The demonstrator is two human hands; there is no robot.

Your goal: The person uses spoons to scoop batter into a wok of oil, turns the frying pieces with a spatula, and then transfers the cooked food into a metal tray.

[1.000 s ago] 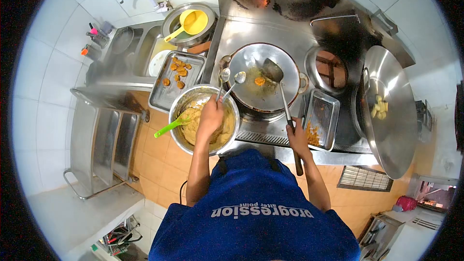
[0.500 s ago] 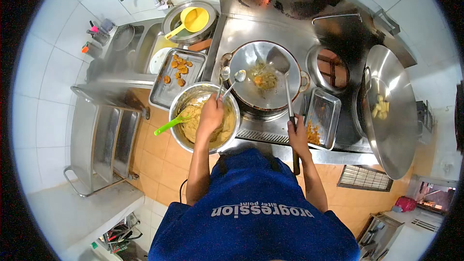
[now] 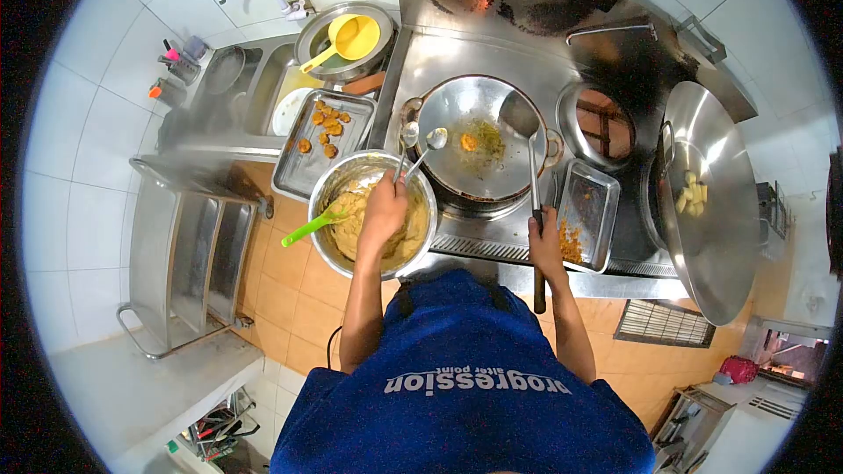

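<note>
My left hand (image 3: 384, 209) is closed round the handles of two metal spoons (image 3: 435, 139), above a steel bowl (image 3: 428, 233) of thick yellowish batter (image 3: 349, 211). A bright green-handled spatula (image 3: 307, 228) rests in that batter. On the stove, a wok (image 3: 448, 101) holds a little oil with one orange fried piece (image 3: 469, 142) and some crumbs. My right hand (image 3: 545, 246) grips the dark handle of a wok spatula (image 3: 520, 114), whose broad head lies by the wok's right inner side.
Left of the wok, a metal tray (image 3: 285, 171) carries several browned pieces. Another tray (image 3: 599, 197), with orange crumbs, sits right of my right hand. A large wok (image 3: 724, 237) with pale chunks stands far right. A yellow dipper (image 3: 358, 35) lies in a basin near the sink.
The wok spatula's head has shifted right, away from the fried piece, and my right hand has moved slightly right with it. My left hand and the spoons are almost still.
</note>
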